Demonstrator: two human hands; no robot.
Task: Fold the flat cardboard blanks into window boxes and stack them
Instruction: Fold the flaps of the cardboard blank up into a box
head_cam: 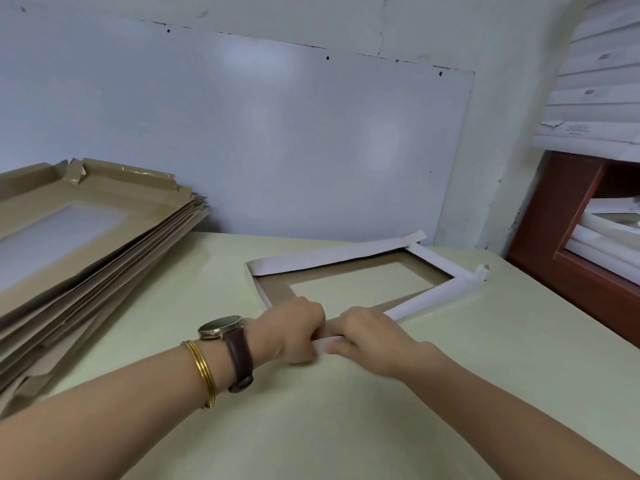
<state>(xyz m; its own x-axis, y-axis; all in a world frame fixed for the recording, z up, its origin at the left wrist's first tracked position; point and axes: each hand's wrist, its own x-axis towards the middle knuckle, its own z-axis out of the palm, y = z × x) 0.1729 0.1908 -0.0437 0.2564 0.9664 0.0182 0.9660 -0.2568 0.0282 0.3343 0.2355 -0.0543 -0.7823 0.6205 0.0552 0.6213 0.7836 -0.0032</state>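
Note:
A cardboard window blank (273, 291), brown inside and white outside, lies on the pale green table (346, 410) with its clear window facing up. Its far and right flaps stand folded up. My left hand (294, 329) and my right hand (367, 336) sit side by side on the near flap, fingers curled over its white edge and gripping it. A pile of several flat brown blanks (86, 237) with windows lies at the left of the table.
A white board (242, 133) leans against the wall behind the table. At the right stands a red-brown wooden shelf (561, 216) holding white folded boxes (609, 233), with more white boxes (595, 98) stacked above it.

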